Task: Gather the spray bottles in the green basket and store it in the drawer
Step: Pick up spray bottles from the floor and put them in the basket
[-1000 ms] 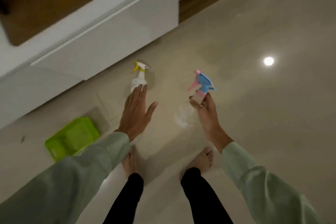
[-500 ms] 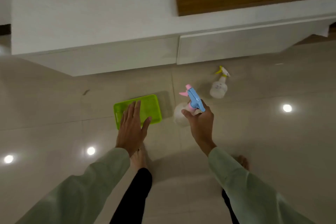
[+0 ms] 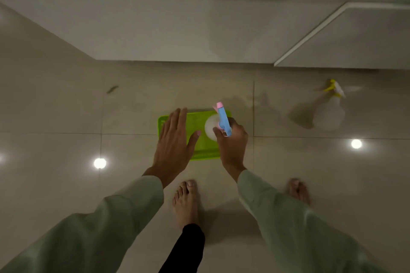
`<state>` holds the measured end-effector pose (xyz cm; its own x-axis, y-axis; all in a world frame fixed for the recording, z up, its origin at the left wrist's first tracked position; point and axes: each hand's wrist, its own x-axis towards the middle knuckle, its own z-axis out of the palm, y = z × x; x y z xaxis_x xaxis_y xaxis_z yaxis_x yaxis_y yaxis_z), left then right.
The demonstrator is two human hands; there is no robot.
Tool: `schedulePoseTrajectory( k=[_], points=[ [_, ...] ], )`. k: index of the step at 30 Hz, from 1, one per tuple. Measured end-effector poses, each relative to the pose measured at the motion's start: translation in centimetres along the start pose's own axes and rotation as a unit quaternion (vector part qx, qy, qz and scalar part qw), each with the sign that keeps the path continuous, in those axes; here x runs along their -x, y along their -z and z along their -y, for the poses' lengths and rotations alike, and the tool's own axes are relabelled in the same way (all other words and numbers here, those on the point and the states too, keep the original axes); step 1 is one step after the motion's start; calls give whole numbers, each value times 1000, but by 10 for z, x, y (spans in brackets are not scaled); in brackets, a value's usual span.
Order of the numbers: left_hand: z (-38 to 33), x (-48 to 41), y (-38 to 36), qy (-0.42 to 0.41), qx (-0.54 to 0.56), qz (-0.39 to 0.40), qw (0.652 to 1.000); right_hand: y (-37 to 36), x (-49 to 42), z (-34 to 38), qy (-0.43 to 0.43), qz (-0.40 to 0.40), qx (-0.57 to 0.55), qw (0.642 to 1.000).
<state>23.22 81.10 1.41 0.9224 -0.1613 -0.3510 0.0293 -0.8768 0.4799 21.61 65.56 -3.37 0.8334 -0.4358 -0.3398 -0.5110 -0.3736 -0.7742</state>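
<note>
The green basket (image 3: pixel 200 148) lies on the tiled floor right in front of my feet. My right hand (image 3: pixel 233 142) grips a clear spray bottle with a blue and pink trigger head (image 3: pixel 223 118), held upright over the basket's right half. My left hand (image 3: pixel 175 142) hovers flat over the basket's left half, fingers spread, holding nothing. A second clear spray bottle with a yellow and white head (image 3: pixel 330 108) stands on the floor to the right, near the cabinet.
A white cabinet with drawer fronts (image 3: pixel 177 33) runs along the far side; a second front (image 3: pixel 359 37) sits at the right. My bare feet (image 3: pixel 185 201) stand just behind the basket. Ceiling lights reflect in the glossy tiles.
The view swung left and down onto the basket. My right hand carried the blue and pink bottle from beside the basket to above it. My left hand stayed spread over the basket.
</note>
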Motion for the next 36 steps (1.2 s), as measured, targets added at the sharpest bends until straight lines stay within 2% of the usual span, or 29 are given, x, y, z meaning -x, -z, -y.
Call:
schedulePoseTrajectory(
  k=[5,9,15,19,25,31,36],
  points=[
    [25,-19,-39,6,0,6,1000,-43,-3,-49,16,5,61,998],
    [35,-15,-46,5,-11,16,1000,-47,3,-58,29,3,74,997],
    [14,-5,-23,12,-18,3,1000,-8,3,-47,21,95,30,995],
    [-36,1,0,-19,-11,-31,999,54,2,-40,68,109,30,991],
    [-156,-2,-5,-75,16,-18,997,180,-26,-45,28,10,28,999],
    [-258,-34,-67,-109,4,40,993,281,-86,-88,-40,-58,1,998],
    [-305,-78,-138,-115,-1,87,990,312,-150,-141,-123,-55,-14,991]
  ],
)
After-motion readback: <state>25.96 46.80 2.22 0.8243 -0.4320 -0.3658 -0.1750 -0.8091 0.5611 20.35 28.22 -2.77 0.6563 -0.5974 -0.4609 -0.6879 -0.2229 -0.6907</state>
